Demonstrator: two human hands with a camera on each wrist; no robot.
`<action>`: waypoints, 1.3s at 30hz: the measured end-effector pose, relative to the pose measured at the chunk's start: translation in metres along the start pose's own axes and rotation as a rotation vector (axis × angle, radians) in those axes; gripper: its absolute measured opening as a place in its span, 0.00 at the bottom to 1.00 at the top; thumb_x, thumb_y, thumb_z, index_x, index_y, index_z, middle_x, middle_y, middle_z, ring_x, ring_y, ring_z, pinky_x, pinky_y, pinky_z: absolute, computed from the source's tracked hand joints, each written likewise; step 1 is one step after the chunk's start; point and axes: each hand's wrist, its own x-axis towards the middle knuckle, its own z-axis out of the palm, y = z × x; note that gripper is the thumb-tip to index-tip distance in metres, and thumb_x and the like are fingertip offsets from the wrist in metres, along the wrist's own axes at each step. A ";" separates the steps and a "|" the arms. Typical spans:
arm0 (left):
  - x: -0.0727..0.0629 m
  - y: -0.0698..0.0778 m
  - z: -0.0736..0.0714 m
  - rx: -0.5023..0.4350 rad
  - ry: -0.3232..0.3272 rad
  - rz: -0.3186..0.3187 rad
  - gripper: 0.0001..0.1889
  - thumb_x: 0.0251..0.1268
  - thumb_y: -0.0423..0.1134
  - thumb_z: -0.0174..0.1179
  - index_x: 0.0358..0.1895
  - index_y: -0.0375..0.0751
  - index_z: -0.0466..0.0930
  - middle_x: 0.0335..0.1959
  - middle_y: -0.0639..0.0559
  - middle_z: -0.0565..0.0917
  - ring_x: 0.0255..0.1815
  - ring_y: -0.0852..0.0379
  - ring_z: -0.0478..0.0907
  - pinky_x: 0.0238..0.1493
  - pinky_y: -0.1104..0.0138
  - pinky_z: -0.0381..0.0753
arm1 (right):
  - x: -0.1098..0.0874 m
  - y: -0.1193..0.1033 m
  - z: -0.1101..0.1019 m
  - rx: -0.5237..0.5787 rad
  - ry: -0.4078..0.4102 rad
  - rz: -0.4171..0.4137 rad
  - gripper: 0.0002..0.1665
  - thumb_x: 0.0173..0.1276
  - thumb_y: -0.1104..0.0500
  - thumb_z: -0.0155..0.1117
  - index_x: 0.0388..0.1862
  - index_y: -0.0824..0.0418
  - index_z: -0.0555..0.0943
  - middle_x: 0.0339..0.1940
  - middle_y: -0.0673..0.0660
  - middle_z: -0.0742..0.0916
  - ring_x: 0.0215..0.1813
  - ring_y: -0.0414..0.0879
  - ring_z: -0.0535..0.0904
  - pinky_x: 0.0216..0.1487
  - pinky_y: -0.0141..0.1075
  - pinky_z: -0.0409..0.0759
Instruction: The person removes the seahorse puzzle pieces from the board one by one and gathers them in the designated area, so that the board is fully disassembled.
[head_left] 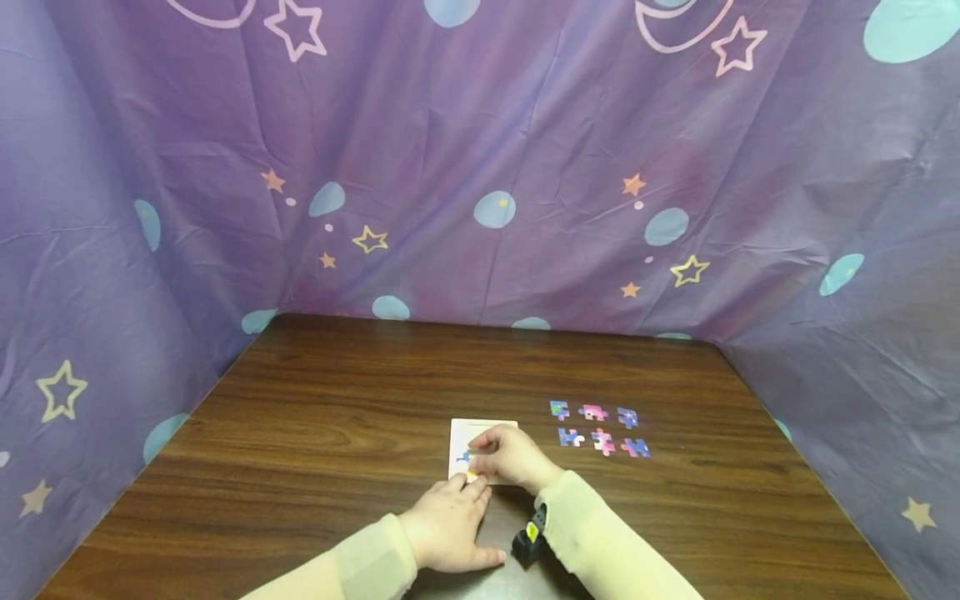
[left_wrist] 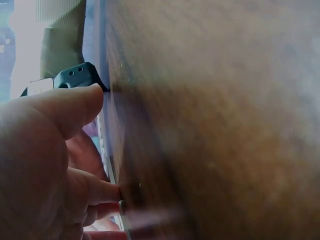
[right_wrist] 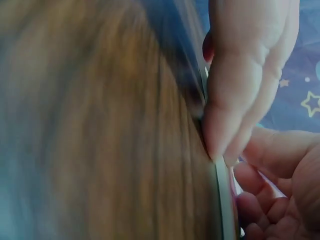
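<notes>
A pale puzzle board [head_left: 461, 430] lies flat near the front middle of the table. Over it, the right hand [head_left: 519, 458] has its thumb and forefinger curled about a blue puzzle piece [head_left: 463, 458]; those fingers hide most of it. A bit of yellow shows below the thumb. The left hand [head_left: 450, 527] lies palm down with its fingers extended, their tips touching the board's near edge. From the right wrist, the left fingers press at the board's edge [right_wrist: 223, 200], beside the right thumb [right_wrist: 275, 147]. In the left wrist view, the left thumb [left_wrist: 82, 107] points away from the board.
Several loose jigsaw pieces lie in two rows right of the board, among them a pink piece [head_left: 603, 442] and a blue-and-white piece [head_left: 571, 437]. The brown wood table [head_left: 337, 383] is enclosed by a purple star-patterned curtain [head_left: 420, 167]. A black camera [head_left: 529, 540] hangs at the right wrist.
</notes>
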 end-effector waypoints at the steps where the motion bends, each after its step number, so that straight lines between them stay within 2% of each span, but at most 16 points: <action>1: 0.000 0.000 0.000 0.000 -0.001 0.000 0.46 0.57 0.75 0.48 0.68 0.41 0.69 0.70 0.49 0.68 0.69 0.47 0.63 0.66 0.57 0.67 | 0.000 0.001 0.002 0.033 -0.005 0.014 0.14 0.51 0.67 0.74 0.38 0.69 0.84 0.29 0.52 0.84 0.30 0.38 0.78 0.32 0.30 0.80; 4: 0.000 0.001 0.000 0.013 0.009 0.004 0.46 0.57 0.75 0.47 0.68 0.41 0.69 0.69 0.49 0.69 0.69 0.48 0.63 0.65 0.57 0.67 | 0.001 0.003 0.005 0.117 -0.024 0.055 0.14 0.51 0.70 0.73 0.39 0.71 0.83 0.31 0.54 0.84 0.30 0.39 0.79 0.31 0.32 0.83; 8: -0.002 0.001 0.000 0.030 0.029 0.006 0.46 0.56 0.75 0.47 0.67 0.41 0.70 0.67 0.50 0.70 0.68 0.49 0.64 0.66 0.58 0.67 | 0.004 0.003 0.007 0.043 -0.007 0.062 0.13 0.49 0.69 0.74 0.36 0.68 0.84 0.32 0.52 0.83 0.33 0.39 0.78 0.37 0.31 0.80; 11: -0.003 0.002 -0.002 0.015 0.010 -0.016 0.46 0.56 0.75 0.47 0.68 0.42 0.70 0.69 0.52 0.69 0.69 0.45 0.63 0.67 0.55 0.64 | 0.006 0.002 0.008 -0.037 0.014 0.068 0.12 0.47 0.67 0.75 0.34 0.64 0.85 0.28 0.50 0.81 0.33 0.40 0.75 0.38 0.33 0.75; 15: -0.004 0.003 -0.003 -0.011 -0.025 -0.052 0.46 0.56 0.76 0.47 0.69 0.45 0.68 0.71 0.54 0.67 0.70 0.38 0.61 0.68 0.48 0.62 | 0.006 -0.001 0.008 -0.031 0.014 0.095 0.12 0.46 0.67 0.75 0.32 0.63 0.85 0.26 0.50 0.80 0.32 0.41 0.74 0.36 0.34 0.73; 19: -0.004 0.004 -0.003 -0.016 -0.036 -0.055 0.46 0.56 0.76 0.47 0.70 0.45 0.68 0.71 0.54 0.66 0.70 0.36 0.61 0.67 0.47 0.63 | 0.004 -0.004 0.008 -0.013 0.007 0.102 0.12 0.46 0.67 0.75 0.31 0.63 0.84 0.25 0.49 0.80 0.31 0.41 0.74 0.34 0.32 0.74; 27: -0.004 0.002 -0.002 -0.041 -0.062 -0.062 0.46 0.57 0.76 0.46 0.71 0.46 0.66 0.72 0.55 0.64 0.68 0.31 0.60 0.65 0.40 0.61 | 0.005 -0.003 0.010 0.055 0.004 0.183 0.13 0.46 0.70 0.74 0.33 0.65 0.83 0.27 0.52 0.79 0.31 0.42 0.74 0.34 0.31 0.76; 32: -0.004 -0.001 -0.003 -0.055 -0.065 -0.054 0.46 0.57 0.75 0.46 0.71 0.47 0.66 0.73 0.55 0.63 0.68 0.31 0.60 0.67 0.43 0.61 | 0.006 -0.001 0.009 0.132 -0.031 0.188 0.13 0.49 0.71 0.73 0.35 0.70 0.82 0.25 0.52 0.80 0.27 0.40 0.75 0.29 0.28 0.77; 36: -0.004 -0.001 -0.003 -0.036 -0.047 -0.041 0.45 0.57 0.75 0.47 0.70 0.46 0.67 0.72 0.55 0.65 0.67 0.31 0.62 0.66 0.46 0.63 | 0.007 -0.004 0.005 0.132 -0.053 0.176 0.15 0.47 0.70 0.74 0.36 0.70 0.82 0.26 0.52 0.80 0.30 0.40 0.74 0.31 0.29 0.75; 39: -0.004 -0.001 -0.003 -0.024 -0.045 -0.035 0.45 0.57 0.75 0.47 0.70 0.46 0.67 0.72 0.55 0.64 0.67 0.31 0.62 0.65 0.46 0.65 | 0.008 -0.006 0.004 0.154 -0.077 0.212 0.15 0.47 0.71 0.73 0.36 0.70 0.81 0.27 0.52 0.80 0.29 0.40 0.74 0.31 0.29 0.75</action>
